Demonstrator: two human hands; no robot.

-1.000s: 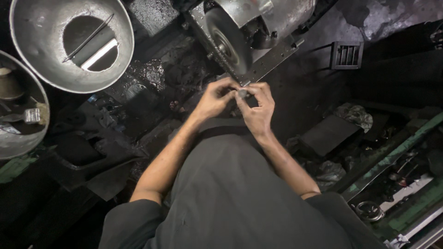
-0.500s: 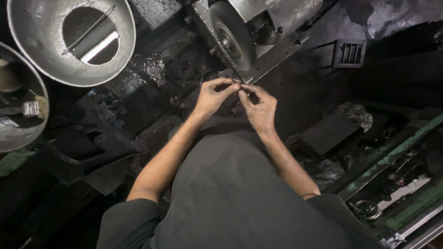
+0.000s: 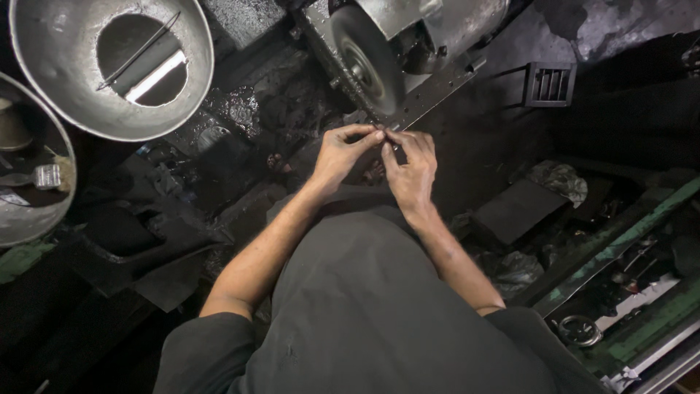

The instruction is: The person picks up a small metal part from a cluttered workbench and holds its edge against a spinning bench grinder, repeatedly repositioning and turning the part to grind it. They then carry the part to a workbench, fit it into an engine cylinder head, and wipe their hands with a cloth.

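My left hand [image 3: 343,155] and right hand [image 3: 412,169] pinch one small metal piece [image 3: 384,136] between closed fingers, just below the grinding wheel [image 3: 362,58].

grinding wheel [image 3: 362,58]: grey disc with a matt, fine-grained face; a duller ring is seen around its hub.
wheel guard [image 3: 430,22]: bare sheet metal, brushed, with a soft sheen and dark smudges.
large basin [image 3: 109,66]: thin grey metal, dull and scuffed, with light caught along the rim.
second basin [image 3: 29,219]: similar worn metal, stained inside.
floor [image 3: 248,109]: black, rough and grimy, wet-looking gloss seen in patches.
small piece [image 3: 386,135]: pinched between left hand [image 3: 343,153] and right hand [image 3: 412,171]; material cannot be told.
shirt [image 3: 364,314]: dark grey cloth, matt and smooth.
vent grille [image 3: 548,84]: dark, matt, slatted.
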